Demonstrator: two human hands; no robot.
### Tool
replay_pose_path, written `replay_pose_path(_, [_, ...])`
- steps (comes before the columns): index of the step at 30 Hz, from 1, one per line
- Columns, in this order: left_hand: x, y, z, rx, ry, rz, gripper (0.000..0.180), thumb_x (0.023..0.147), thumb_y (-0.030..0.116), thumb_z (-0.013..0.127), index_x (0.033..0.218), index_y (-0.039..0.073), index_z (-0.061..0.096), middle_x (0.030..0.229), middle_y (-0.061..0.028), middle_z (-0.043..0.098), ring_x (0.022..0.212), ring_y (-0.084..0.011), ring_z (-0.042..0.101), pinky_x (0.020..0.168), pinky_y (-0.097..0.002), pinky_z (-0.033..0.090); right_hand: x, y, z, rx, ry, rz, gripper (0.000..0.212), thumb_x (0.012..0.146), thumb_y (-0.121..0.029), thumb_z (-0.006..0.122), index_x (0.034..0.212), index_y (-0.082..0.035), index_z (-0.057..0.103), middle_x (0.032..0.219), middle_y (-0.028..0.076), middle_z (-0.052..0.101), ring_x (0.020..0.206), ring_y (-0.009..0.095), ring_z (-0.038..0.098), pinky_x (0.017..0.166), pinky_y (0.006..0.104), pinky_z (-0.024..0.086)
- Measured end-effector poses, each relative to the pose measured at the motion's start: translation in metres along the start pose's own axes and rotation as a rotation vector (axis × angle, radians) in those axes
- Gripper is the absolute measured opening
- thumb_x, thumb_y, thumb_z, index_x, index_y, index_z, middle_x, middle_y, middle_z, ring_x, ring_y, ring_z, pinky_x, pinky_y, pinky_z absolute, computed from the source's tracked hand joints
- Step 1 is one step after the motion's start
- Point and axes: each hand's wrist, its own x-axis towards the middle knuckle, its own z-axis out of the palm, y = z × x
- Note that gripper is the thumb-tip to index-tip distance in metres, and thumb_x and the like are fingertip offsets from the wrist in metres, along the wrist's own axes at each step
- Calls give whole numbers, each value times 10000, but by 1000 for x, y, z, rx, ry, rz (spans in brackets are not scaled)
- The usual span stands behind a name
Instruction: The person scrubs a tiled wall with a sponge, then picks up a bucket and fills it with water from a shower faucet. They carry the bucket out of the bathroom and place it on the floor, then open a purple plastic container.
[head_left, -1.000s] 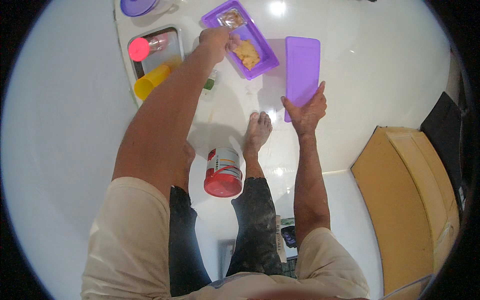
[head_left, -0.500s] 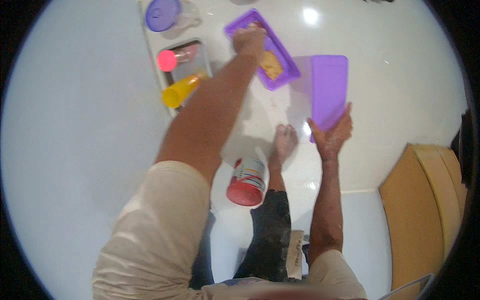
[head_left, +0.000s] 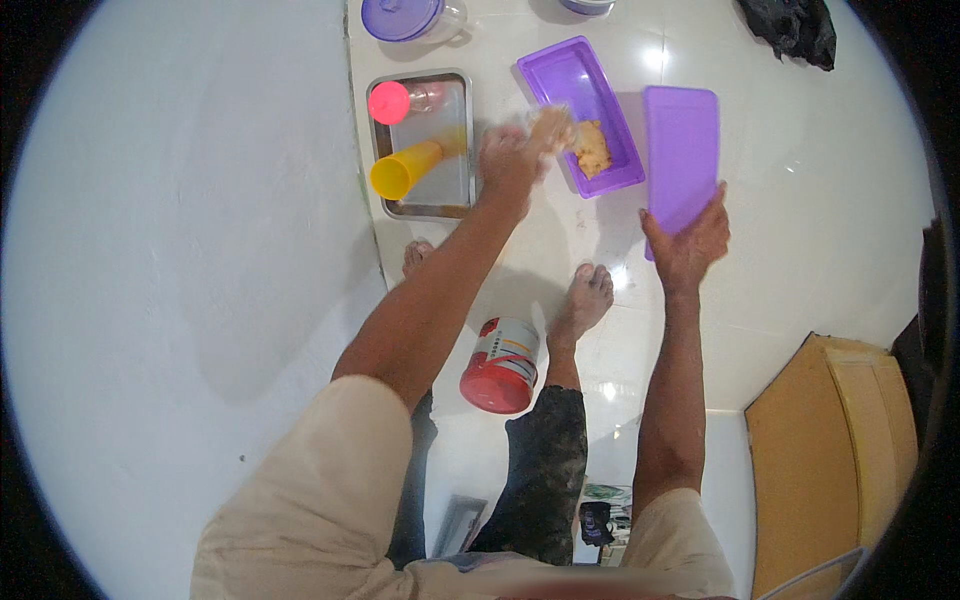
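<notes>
My left hand (head_left: 508,165), blurred by motion, is closed on a pale golden-brown piece of food (head_left: 551,131) at the left side of a purple rectangular tub (head_left: 566,68). Inside the tub, toward its near end, lies a similar golden-brown lump (head_left: 592,153); the exact kind of food does not show. To the right of the tub, my right hand (head_left: 690,245) grips the near end of a purple rectangular lid (head_left: 683,150), thumb on one edge and fingers on the other.
On the left, a metal tray (head_left: 425,208) holds a pink-capped clear jar (head_left: 392,102) and a yellow cup (head_left: 398,175). Beyond it stands a purple-lidded jug (head_left: 405,18). A red-and-white tub (head_left: 500,370) sits between my legs. A black bag (head_left: 795,28) and cardboard box (head_left: 815,440) are rightward.
My left hand has come out of the purple tub with a piece of food, moving nearer and to its left side. My right hand keeps hold of the lid. The whole view has shifted slightly.
</notes>
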Motion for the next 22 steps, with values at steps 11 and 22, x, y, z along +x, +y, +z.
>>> replay_pose_path(11, [-190, -81, -153, -264, -59, -534, 341, 902, 48, 611, 1237, 19, 548, 1046, -94, 609, 929, -197, 624, 830, -313, 522, 39, -115, 78, -242, -193, -81, 1122, 636, -491, 845, 1469, -38, 245, 1237, 217, 456, 1124, 383, 482, 903, 519, 412])
replay_pose_path(22, [-237, -71, -177, -438, -143, -394, 366, 876, -45, 611, 1226, -22, 509, 1121, -128, 651, 1005, -181, 651, 894, -290, 528, 41, -136, 75, -317, -338, 63, 1215, 655, -569, 836, 1535, -103, 139, 1424, 309, 323, 1327, 442, 348, 1072, 560, 300])
